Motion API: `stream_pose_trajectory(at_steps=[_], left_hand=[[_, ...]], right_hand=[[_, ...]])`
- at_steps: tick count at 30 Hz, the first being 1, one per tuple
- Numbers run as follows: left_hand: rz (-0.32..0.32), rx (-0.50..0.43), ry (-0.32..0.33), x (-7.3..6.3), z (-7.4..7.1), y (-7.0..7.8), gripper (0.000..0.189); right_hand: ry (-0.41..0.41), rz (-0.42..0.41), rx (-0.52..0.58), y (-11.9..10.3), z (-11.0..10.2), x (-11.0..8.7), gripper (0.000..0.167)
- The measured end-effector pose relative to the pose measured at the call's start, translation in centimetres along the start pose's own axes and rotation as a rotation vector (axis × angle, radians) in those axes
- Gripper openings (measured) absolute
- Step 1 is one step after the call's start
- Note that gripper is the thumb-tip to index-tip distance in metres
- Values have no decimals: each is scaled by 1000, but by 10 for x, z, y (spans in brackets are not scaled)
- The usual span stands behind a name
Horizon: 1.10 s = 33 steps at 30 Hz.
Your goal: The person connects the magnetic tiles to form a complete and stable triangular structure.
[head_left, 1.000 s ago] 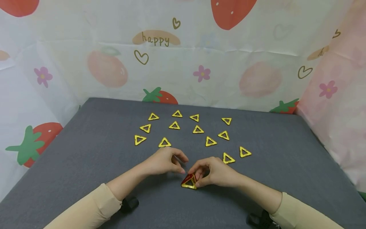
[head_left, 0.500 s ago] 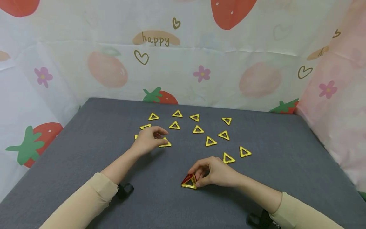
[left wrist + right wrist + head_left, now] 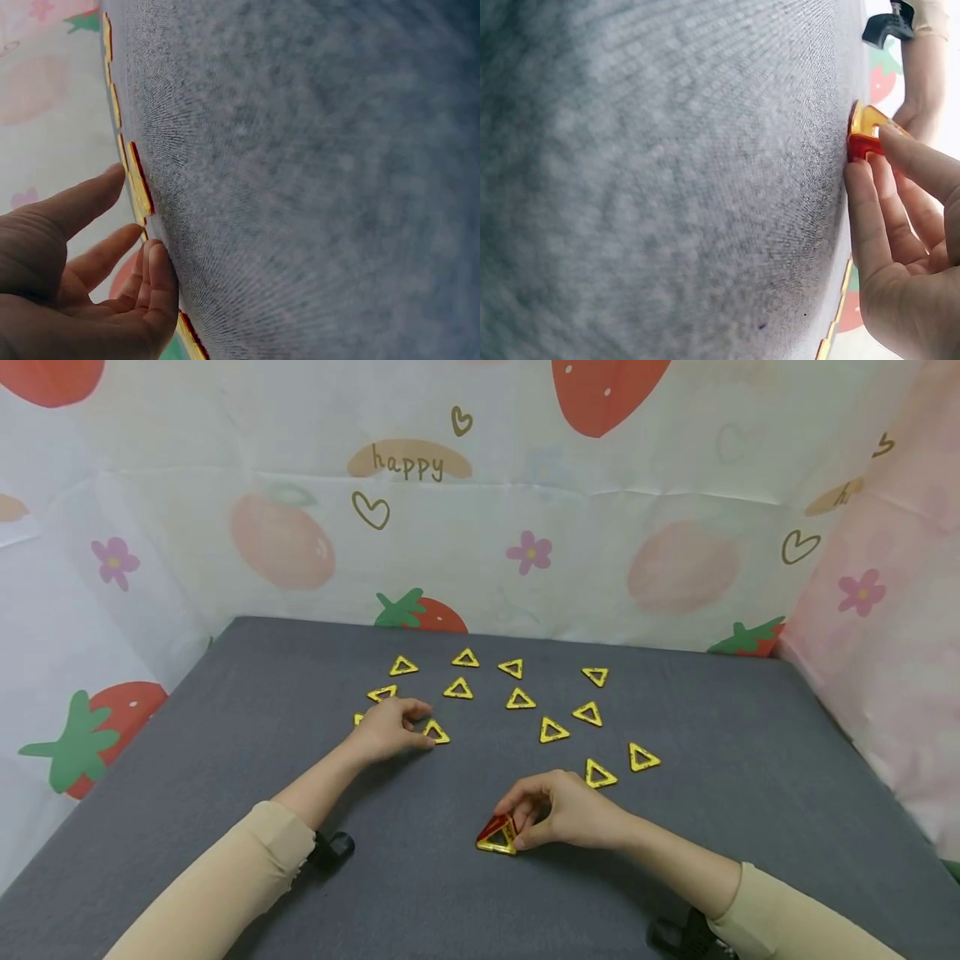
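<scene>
Pinched by the right hand, low at the tabletop: a glossy red-and-yellow piece of angled triangular frames, amber in tint only in right wrist view. At the left hand, thumb and fingers loosely parted beside a flat yellow triangular frame; contact uncertain. Red edging plain in left wrist view, hard to discern from the head. Outward of both hands, broad room on dark grey cloth-covered table. Beyond them, scattered yellow triangles, then far table edge against white strawberry-printed sheet.

Triangles are yellow, tabletop grey, backdrop strawberry-printed.
</scene>
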<state>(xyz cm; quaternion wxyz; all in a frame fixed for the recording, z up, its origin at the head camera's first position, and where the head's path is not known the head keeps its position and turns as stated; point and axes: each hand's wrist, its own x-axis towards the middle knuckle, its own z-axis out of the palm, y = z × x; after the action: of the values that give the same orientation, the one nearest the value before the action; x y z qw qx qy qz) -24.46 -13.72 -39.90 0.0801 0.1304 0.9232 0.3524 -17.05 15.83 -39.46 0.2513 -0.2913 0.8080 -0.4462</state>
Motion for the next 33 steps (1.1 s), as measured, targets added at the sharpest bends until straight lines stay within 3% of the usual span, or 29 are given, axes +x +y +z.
stream_pose_trajectory(at_steps=[7,11,19,29,33], left_hand=[[56,66,32,0,2,4,42],[40,57,37,0,2,3,38],[-37,-26,54,0,2,0,28],[-22,-110,48,-3,2,3,17],[19,-174,6,-7,2,8,11]], right_hand=[[-1,-2,-4,0,0,0,33],[0,-2,-6,0,0,0,33],[-3,-9,-4,1,0,1,33],[-5,-1,0,1,0,1,33],[-7,-12,1,1,0,1,33]])
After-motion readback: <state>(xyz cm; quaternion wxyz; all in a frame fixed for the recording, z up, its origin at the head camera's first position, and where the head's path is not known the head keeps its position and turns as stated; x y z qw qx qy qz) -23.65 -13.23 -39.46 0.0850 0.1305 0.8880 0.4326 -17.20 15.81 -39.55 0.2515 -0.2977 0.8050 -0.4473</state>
